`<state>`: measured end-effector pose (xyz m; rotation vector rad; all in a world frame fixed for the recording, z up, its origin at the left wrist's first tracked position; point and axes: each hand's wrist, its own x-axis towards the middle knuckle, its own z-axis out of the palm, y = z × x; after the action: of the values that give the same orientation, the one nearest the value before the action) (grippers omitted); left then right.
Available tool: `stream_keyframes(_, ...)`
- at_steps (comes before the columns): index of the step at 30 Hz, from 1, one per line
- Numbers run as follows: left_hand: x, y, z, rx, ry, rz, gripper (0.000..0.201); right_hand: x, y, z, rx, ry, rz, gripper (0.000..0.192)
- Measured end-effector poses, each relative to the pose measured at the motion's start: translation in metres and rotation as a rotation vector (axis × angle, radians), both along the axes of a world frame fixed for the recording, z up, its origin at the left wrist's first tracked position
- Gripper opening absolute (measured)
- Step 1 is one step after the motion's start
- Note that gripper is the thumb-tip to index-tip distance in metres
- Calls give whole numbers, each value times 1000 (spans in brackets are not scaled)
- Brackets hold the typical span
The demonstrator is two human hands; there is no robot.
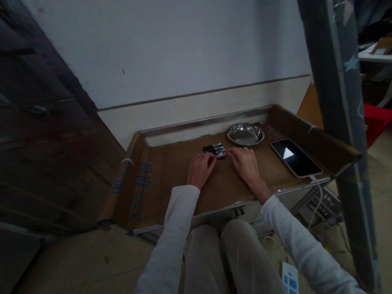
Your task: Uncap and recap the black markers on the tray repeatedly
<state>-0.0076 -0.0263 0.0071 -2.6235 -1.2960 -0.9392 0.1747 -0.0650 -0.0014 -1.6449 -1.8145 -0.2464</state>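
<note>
Far left, a dark cabinet (13, 119) fills the edge of the view, its drawers running up out of sight. Moving in, the low counter (173, 189) sits against the pale wall, lined with brown cardboard whose left flap (132, 185) folds up and carries blue print. Now the left hand (201, 169) comes in, white sleeve trailing back toward the knees, palm down on the cardboard, fingers curled loosely with the tips up against the near end of a small row of dark batteries (214, 150); whether it actually grips one cannot be told from here, the light is dim and the pieces are tiny. The batteries lie side by side at the middle of the counter, toward the back, right between the two hands. Just to their right the right hand (245, 163) rests flat too, fingers stretched forward, fingertips touching the right end of the row, nothing visibly closed in it. Behind and to the right of that hand sits a shallow steel dish (246, 134), near the batteries but apart from them. Further right a phone (295, 157) lies face up on the cardboard, screen dark with a pale triangle, a white cable (318, 198) dropping from its near end over the counter's edge. Far right, a grey post (340, 122) stands upright, a red bin (378, 119) behind it.
</note>
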Motion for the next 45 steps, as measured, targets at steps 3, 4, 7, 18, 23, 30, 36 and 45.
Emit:
stream_keyframes(3, 0, 1, -1, 1, 20, -31, 14, -4, -3, 4, -15, -9, 15, 31)
stream_keyframes(4, 0, 1, -2, 3, 19, -46, 14, -6, -4, 6, -21, -15, 51, 33)
stream_keyframes(7, -1, 2, -3, 14, -44, -80, 17, -12, -7, 11, -46, -27, 282, 52)
stream_keyframes(18, -12, 10, -5, 28, -83, 396, 18, -5, 3, -2, -22, 16, 287, 37)
stream_keyframes(23, -15, 17, -14, 11, -75, 461, 20, -3, 4, -5, -74, -68, 150, 24)
stream_keyframes(30, -14, 19, -15, 41, -76, 444, 16, -4, 4, -7, -91, -120, 115, 22)
stream_keyframes(36, -1, 6, -6, 31, 48, 21, 18, -5, 4, -7, -96, -131, 107, 19)
stream_keyframes(45, 1, 6, -12, -12, 146, 29, 15, -5, 5, -9, -98, -134, 110, 16)
